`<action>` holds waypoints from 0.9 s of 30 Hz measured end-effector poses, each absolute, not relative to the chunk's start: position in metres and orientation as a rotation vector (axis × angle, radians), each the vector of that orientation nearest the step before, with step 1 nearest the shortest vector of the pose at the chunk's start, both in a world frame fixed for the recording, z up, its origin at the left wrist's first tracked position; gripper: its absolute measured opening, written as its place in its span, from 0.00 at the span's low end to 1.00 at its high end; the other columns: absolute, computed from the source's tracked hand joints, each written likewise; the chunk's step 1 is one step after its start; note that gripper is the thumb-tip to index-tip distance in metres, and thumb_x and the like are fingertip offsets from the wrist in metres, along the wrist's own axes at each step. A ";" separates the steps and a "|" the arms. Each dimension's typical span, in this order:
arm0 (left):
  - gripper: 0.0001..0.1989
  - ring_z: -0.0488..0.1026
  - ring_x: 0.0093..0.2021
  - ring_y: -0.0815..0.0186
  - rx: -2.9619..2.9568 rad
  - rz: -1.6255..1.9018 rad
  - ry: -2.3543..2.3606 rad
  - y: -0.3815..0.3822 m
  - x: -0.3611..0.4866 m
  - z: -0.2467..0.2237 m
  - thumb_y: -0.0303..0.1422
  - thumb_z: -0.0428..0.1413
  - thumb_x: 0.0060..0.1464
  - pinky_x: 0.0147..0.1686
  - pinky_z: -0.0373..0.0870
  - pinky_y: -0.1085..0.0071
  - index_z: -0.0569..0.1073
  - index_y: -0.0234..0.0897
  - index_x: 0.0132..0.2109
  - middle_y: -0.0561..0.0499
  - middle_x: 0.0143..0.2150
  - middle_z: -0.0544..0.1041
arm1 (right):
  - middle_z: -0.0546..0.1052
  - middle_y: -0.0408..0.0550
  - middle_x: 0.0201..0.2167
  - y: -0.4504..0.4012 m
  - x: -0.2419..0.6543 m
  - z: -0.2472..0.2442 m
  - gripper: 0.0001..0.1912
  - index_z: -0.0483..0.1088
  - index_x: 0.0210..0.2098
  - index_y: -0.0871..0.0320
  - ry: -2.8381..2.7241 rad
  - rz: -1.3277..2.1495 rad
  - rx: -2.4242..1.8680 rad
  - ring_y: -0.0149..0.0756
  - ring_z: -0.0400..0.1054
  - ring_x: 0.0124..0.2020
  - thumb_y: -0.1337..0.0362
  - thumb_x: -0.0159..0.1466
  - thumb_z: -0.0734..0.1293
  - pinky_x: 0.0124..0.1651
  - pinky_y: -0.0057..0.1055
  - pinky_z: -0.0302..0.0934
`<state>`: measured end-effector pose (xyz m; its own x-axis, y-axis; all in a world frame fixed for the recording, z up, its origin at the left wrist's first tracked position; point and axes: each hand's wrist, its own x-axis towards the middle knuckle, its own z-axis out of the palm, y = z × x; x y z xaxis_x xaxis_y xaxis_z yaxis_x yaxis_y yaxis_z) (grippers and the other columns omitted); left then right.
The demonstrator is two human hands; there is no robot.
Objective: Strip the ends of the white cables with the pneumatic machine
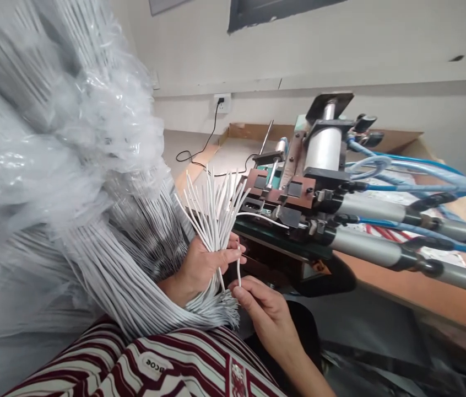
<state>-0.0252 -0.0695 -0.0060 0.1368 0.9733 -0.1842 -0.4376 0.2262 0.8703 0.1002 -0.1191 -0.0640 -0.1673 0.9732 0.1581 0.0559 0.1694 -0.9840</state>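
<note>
Grey-white insulated cable [239, 267], one strand, pinched low between thumb and index of my right hand [266, 311]; sits below and left of the pneumatic bench machine [324, 151], my landmark. My left hand [202, 264] is wrapped round a cable bundle [214, 226], thumb across the front, also lower left of the machine. Step in hand, my reading: singling out one strand and handling its end. Next move calls for a firm pinch, strand clear of the bundle, left grip snug so nothing slips. Single strand: long axis near vertical in view, reddish upper end pointing up, beside the left fingertips; contact there, can't tell. Bundle: long axis mostly upright, tips fanned up, left of the machine. One stray cable [264, 217] bends right, across the machine's front; seated or just overlapping, can't tell. Further out: bunched cable ends [231, 309] below left of the machine, by the striped clothing [191, 353]; plastic-wrapped cable hanks [121, 105] well left of it; wall outlet [225, 103] behind it, leftward.
</note>
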 end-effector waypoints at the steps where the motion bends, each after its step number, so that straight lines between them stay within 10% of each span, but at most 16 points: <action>1: 0.14 0.73 0.23 0.67 0.766 1.190 0.900 -0.069 -0.027 -0.006 0.29 0.63 0.34 0.18 0.62 0.76 0.73 0.33 0.33 0.51 0.25 0.75 | 0.70 0.45 0.23 -0.119 0.100 -0.064 0.08 0.74 0.28 0.55 -1.464 1.169 -1.053 0.35 0.63 0.25 0.63 0.58 0.63 0.29 0.29 0.55; 10: 0.09 0.68 0.21 0.73 0.804 1.670 1.039 -0.049 -0.048 -0.008 0.27 0.60 0.38 0.13 0.55 0.80 0.70 0.35 0.32 0.56 0.24 0.71 | 0.66 0.43 0.19 -0.113 0.108 -0.069 0.11 0.73 0.24 0.58 -1.270 1.218 -1.159 0.30 0.56 0.19 0.59 0.57 0.64 0.23 0.28 0.51; 27: 0.07 0.65 0.18 0.75 0.846 1.530 1.072 -0.012 -0.012 -0.005 0.27 0.58 0.42 0.14 0.54 0.79 0.69 0.35 0.32 0.55 0.22 0.73 | 0.56 0.36 0.14 -0.020 0.109 -0.051 0.10 0.74 0.25 0.62 -0.375 1.557 -0.772 0.20 0.45 0.16 0.59 0.49 0.71 0.17 0.20 0.41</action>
